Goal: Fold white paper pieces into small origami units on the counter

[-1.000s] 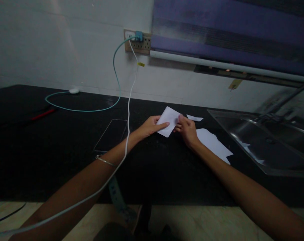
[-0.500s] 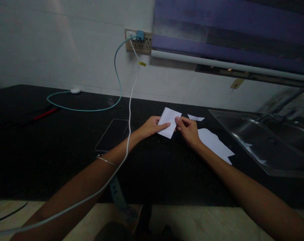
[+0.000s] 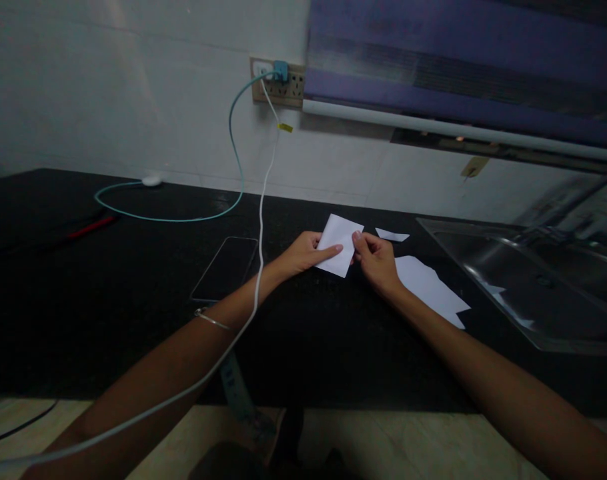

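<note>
A small white piece of folded paper [image 3: 337,230] is held up over the dark countertop between both hands. My left hand [image 3: 306,252] grips its left side, thumb laid flat across the front and fingers behind. At the right edge, my right hand [image 3: 376,259] pinches the paper between thumb and fingers. More white paper [image 3: 426,287] with angular cut edges lies on the counter beside my right wrist. Behind that hand is a small white paper scrap [image 3: 392,235].
A phone [image 3: 225,269] lies left of my left forearm. A white cable [image 3: 260,240] hangs from the wall socket [image 3: 291,90] across that forearm. To the right is a steel sink [image 3: 483,240]; a red object [image 3: 91,227] sits far left on the black counter [image 3: 303,353].
Almost nothing differs. The paper's lower right corner has shifted very slightly to the right; both hands keep the same hold.
</note>
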Motion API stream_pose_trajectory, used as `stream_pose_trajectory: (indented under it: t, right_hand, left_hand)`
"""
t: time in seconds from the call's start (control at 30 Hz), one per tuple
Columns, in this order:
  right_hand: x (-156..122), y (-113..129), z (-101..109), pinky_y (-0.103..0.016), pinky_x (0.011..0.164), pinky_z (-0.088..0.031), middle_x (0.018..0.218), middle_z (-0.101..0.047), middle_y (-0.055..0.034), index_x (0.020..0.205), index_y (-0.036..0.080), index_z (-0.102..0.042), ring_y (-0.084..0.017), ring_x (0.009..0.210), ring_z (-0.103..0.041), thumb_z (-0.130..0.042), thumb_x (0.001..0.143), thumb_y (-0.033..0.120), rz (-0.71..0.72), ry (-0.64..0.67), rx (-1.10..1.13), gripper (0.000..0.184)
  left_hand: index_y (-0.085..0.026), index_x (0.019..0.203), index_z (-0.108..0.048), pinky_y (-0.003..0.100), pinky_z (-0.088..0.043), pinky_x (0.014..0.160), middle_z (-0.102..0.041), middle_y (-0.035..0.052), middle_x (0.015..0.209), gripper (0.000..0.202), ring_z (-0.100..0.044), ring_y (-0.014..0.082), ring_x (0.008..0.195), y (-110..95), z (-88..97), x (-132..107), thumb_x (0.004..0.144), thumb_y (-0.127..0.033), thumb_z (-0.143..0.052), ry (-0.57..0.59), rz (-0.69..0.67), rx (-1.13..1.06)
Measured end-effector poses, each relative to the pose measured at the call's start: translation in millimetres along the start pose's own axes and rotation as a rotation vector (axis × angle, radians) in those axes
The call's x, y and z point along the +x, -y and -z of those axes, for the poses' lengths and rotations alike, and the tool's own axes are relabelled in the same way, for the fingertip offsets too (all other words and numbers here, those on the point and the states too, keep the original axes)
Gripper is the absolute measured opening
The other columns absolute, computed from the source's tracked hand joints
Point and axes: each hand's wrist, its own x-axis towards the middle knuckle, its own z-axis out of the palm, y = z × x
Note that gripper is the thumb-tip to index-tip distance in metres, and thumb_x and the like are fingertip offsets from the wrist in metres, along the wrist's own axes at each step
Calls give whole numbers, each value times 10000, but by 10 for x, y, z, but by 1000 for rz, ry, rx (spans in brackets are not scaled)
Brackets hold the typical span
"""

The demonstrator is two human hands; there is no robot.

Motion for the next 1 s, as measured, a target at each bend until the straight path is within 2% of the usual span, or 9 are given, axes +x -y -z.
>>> stream_pose_trajectory:
  t: [0.13, 0.3, 0.37, 0.43, 0.53, 0.7, 0.77, 0.87, 1.0]
  right_hand:
    - [-12, 7, -15, -290, 546, -367, 558, -504, 7, 632, 220, -540, -137, 537, -467, -510, 924, 547, 4, 1, 43, 439]
    - [-33, 30, -19, -285, 538, -367, 551, -519, 15, 615, 213, -523, -132, 527, -479, -587, 878, 542, -5, 115, 39, 425]
    - [-13, 7, 6, -284, 528, -357, 541, -523, 13, 595, 211, -517, -129, 515, -464, -591, 871, 548, -12, 114, 6, 441]
    - [25, -28, 50, -280, 511, -330, 530, -506, 14, 577, 208, -514, -124, 503, -439, -604, 862, 543, -13, 70, -14, 449]
    - [85, -64, 125, -275, 487, -279, 507, -456, 23, 556, 205, -502, -115, 485, -395, -625, 850, 527, -9, -28, -22, 453]
    - [115, -69, 168, -279, 486, -267, 491, -440, 22, 532, 202, -498, -113, 482, -383, -633, 847, 506, -14, -27, -25, 459]
    - [112, -81, 162, -280, 484, -265, 491, -445, 21, 537, 201, -512, -113, 479, -382, -630, 847, 510, -16, -25, -11, 454]
    - [108, -117, 153, -276, 476, -258, 502, -452, 24, 570, 202, -551, -112, 475, -379, -648, 824, 534, -37, 5, 18, 429]
    - [99, -164, 149, -273, 474, -258, 516, -474, 26, 607, 205, -593, -113, 476, -384, -682, 791, 548, -92, 97, 51, 399]
  left_hand:
    - [-99, 965, -719, 269, -497, 628, -741, 127, 879, 335, -677, 188, 754, 12, -3, 10, 796, -389, -721, -30, -15, 1]
    - [-102, 959, -712, 267, -495, 634, -740, 126, 887, 327, -679, 183, 751, 27, 5, 27, 814, -395, -696, -67, -47, 4]
    - [-108, 944, -708, 258, -481, 617, -737, 117, 873, 315, -671, 169, 729, 35, 11, 31, 828, -400, -679, -60, -62, 41]
    - [-113, 886, -700, 244, -449, 570, -726, 99, 793, 325, -648, 146, 659, 27, 18, 23, 864, -430, -630, -38, -54, 106]
    - [-137, 689, -642, 239, -402, 520, -657, 60, 605, 459, -578, 112, 527, -9, 31, -7, 934, -498, -496, -1, -37, 237]
    - [-187, 515, -515, 253, -356, 491, -527, 11, 441, 619, -446, 88, 401, -41, 43, -45, 981, -550, -329, 9, -69, 436]
    - [-189, 543, -508, 252, -355, 495, -527, 5, 448, 596, -444, 88, 408, -35, 37, -45, 980, -553, -330, 31, -70, 418]
    - [-178, 684, -551, 247, -372, 501, -581, 12, 548, 488, -502, 98, 467, -15, 26, -32, 964, -546, -394, 77, -33, 256]
    - [-162, 874, -609, 241, -385, 507, -613, 23, 705, 358, -552, 111, 563, 16, 42, -15, 907, -511, -537, 38, -91, 101]
